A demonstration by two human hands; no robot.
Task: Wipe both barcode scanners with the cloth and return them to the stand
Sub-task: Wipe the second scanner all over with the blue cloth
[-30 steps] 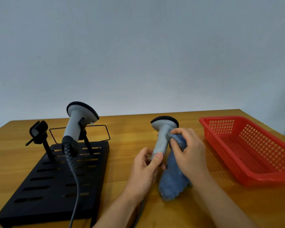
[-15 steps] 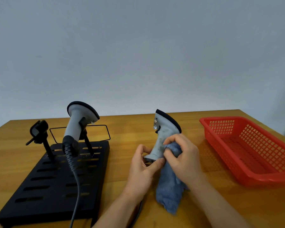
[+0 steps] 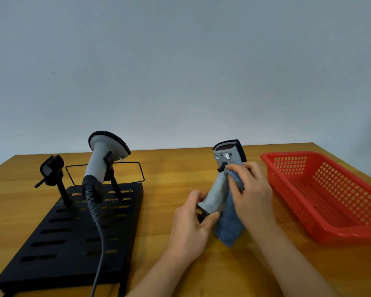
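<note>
Item one: grey barcode scanner [image 3: 220, 185], held above the wooden table [image 3: 163, 168], tilted with its dark-rimmed head up and away from the person and its window and trigger side turned toward the viewer. The left hand [image 3: 191, 224] is clenched around the base of the handle, thumb and fingers [image 3: 196, 195] pinching it from either side. Item two: blue cloth [image 3: 230, 226], bunched under the fingertips [image 3: 234, 168] of the right hand [image 3: 252, 194], which presses it against the handle just below the trigger; the rest of the cloth hangs down beneath that hand, its lower end near the tabletop, contact not clear. Item three: second grey scanner [image 3: 99, 161], well to the left of the left hand's fingers, seated in the right-hand cradle of the black stand [image 3: 73, 239], head up, its coiled cable [image 3: 96, 232] running down across the slotted base toward the near edge. Item four: left-hand cradle [image 3: 51, 170] on the same stand, holding nothing. Item five: red plastic basket [image 3: 321, 189], just right of the right hand's knuckles, resting on the table. Backdrop: plain pale wall [image 3: 180, 71].
</note>
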